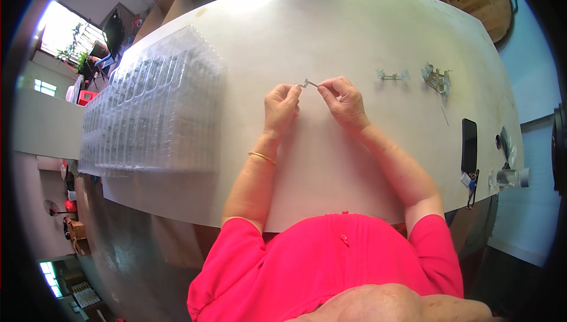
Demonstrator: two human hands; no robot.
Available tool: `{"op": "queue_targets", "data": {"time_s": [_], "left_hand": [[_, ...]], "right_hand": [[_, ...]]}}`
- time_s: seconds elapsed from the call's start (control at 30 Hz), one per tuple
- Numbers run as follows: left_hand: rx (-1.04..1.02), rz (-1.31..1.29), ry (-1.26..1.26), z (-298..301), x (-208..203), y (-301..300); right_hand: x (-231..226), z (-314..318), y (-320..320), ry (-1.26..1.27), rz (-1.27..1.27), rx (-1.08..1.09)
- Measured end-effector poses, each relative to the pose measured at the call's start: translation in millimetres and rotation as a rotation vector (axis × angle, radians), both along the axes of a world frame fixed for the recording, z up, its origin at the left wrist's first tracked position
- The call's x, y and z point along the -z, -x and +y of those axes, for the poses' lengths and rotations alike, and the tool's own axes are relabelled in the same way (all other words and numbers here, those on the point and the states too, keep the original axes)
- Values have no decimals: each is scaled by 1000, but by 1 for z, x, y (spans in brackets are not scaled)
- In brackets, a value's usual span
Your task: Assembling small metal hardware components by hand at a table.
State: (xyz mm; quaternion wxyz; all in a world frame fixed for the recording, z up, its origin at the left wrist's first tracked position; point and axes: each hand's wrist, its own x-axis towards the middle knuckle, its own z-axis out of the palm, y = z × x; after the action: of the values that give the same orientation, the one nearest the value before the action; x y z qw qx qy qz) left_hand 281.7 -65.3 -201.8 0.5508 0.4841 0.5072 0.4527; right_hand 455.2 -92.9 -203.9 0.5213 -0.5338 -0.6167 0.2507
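Observation:
Both hands are raised over the middle of the pale table [331, 27], pinching a small bent metal piece [306, 82] between them. My left hand [282, 107], below which a gold bangle [261, 157] circles the wrist, grips its left end with thumb and finger. At the other end, a thin dark part of the piece runs into the fingertips of my right hand [344, 102]. The piece is too small for me to tell its exact kind. Right of my hands lie a small metal part [393, 75] and a tangled cluster of metal parts [436, 79].
A tall stack of clear plastic trays [147, 103] fills the table's left side. Toward the right edge lie a black phone [469, 145], keys [472, 187] and a clear jar [509, 178] on its side. A round wooden tabletop [472, 0] stands beyond the far right corner.

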Motion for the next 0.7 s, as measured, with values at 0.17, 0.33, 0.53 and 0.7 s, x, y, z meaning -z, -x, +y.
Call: {"op": "queue_targets", "data": {"time_s": [0.17,0.33,0.53,0.7], "left_hand": [[-39,-1,-11,2,3,3],[-53,29,-59,6,8,4],[-84,269,-341,1,10,3],[-46,312,-458,0,14,-5]], "right_hand": [[0,5,14,13,19,-7],[9,8,22,44,96,37],[9,6,25,-59,23,19],[14,-1,13,109,144,-11]]}}
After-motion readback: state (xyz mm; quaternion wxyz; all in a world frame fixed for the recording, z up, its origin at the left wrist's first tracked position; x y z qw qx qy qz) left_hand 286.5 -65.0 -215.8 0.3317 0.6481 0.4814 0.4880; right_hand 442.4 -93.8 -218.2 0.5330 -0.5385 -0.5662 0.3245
